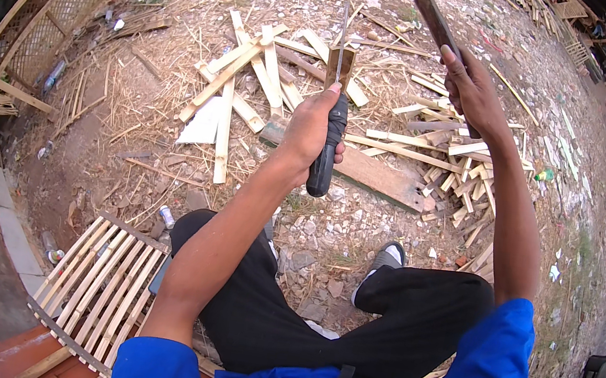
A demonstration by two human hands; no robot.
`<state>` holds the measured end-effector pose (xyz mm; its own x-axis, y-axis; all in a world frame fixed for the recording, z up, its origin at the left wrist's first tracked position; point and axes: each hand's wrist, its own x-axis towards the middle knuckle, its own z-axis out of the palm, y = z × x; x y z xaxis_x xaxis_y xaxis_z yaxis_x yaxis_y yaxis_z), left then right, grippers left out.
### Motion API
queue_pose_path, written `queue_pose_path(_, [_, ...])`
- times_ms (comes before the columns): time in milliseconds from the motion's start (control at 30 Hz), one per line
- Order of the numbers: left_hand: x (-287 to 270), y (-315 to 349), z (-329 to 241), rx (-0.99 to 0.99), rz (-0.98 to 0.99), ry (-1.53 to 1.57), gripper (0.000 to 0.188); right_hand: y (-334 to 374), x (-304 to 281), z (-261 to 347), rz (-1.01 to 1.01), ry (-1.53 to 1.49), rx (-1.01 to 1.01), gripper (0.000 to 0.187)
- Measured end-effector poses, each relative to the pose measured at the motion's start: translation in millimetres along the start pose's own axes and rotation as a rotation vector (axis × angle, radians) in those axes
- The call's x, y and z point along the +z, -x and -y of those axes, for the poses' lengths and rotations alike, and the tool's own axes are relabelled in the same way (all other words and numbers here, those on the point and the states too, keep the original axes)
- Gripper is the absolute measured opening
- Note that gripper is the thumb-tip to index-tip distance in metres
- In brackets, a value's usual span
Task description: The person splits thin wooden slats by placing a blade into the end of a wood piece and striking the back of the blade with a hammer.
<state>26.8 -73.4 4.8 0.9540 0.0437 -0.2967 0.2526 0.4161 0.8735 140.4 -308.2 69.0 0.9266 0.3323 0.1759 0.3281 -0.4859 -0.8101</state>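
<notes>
My left hand [308, 132] is wrapped round the black, tape-bound handle of a long-bladed machete [320, 172]. Its thin blade points straight away from me and lies over the end of a short wooden block [348, 60], which appears to stand upright; whether the edge has bitten into it I cannot tell. Up at the right, my right hand [468, 88] grips the wooden handle of a hammer [432, 14]. The hammer's dark head is raised to the right of the blade, apart from it, and is partly cut off by the top of the view.
A thick plank [377, 176] lies before my feet. Split wood strips [251, 68] are strewn beyond it, with a pile of short pieces [473, 177] at right. A slatted wooden panel [95, 282] is by my left leg; lattice frames [56, 12] stand far left.
</notes>
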Motion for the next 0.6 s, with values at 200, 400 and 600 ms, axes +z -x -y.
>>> queue_pose_path(200, [-1, 2, 1, -0.012, 0.003, 0.006, 0.041, 27, 15, 18, 0.084, 0.549, -0.123, 0.041])
queue_pose_path(400, [-7, 2, -4, -0.021, -0.011, 0.017, 0.037, 15, 6, 39, 0.089, 0.596, -0.087, 0.044])
queue_pose_path(600, [-6, 2, -6, -0.012, -0.002, 0.046, 0.038, 3, 2, 54, -0.141, 0.364, -0.231, 0.058])
